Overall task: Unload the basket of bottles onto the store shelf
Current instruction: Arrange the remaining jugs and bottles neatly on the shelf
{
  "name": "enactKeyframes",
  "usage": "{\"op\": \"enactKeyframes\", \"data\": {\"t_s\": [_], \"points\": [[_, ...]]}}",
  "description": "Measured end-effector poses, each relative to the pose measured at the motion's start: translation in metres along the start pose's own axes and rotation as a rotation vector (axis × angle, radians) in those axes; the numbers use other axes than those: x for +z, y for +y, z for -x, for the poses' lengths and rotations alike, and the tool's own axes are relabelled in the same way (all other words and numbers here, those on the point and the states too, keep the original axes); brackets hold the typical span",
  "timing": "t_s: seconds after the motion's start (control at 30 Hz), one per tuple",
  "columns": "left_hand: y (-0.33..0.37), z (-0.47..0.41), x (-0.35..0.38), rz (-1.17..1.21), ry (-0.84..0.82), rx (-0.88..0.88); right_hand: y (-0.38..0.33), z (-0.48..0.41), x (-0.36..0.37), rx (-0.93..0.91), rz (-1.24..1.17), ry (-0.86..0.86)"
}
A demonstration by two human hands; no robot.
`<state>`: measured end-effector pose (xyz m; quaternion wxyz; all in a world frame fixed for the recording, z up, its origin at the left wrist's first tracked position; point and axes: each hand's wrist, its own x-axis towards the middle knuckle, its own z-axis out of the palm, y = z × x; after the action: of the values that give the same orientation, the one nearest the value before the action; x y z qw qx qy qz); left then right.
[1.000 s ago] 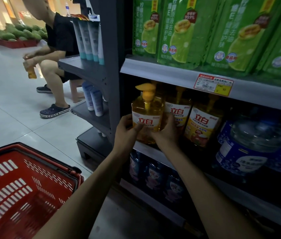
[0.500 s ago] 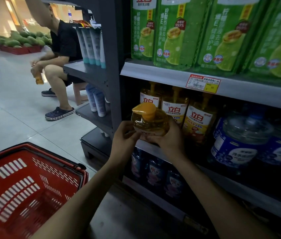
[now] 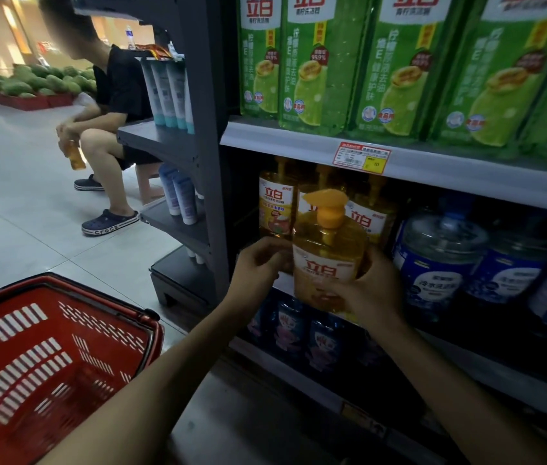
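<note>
- Head view: both hands are grasping one yellow bottle (image 3: 329, 263). The left hand (image 3: 258, 266) curls on its side, and the right hand (image 3: 372, 290) wraps round its lower front.
- The bottle stands upright at the front edge of the middle shelf (image 3: 500, 374), just in front of the other yellow bottles (image 3: 275, 203). The right hand hides its bottom, so I cannot tell if it sits on the shelf yet.
- The step looks like putting this bottle in place. Next, I think it needs a push back into the row, label facing out, then both hands let go.
- The part of the red basket (image 3: 104, 302) I can see holds no bottles, so this may be the last one.
</note>
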<state>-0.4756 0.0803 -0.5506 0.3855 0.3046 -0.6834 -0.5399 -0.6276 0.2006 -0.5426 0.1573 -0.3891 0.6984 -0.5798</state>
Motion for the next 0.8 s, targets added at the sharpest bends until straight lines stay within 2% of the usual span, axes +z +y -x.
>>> {"op": "enactKeyframes", "data": {"t_s": [0.23, 0.57, 0.8], "points": [[-0.028, -0.037, 0.033, 0.019, 0.030, -0.062, 0.021, -0.002, -0.036, 0.107, -0.043, 0.031], [-0.060, -0.092, 0.088, 0.141, 0.090, -0.106, 0.032, -0.010, -0.047, 0.165, -0.074, 0.047], [-0.084, -0.116, 0.100, 0.124, 0.110, -0.137, 0.035, -0.009, -0.053, 0.205, -0.021, 0.055]]}}
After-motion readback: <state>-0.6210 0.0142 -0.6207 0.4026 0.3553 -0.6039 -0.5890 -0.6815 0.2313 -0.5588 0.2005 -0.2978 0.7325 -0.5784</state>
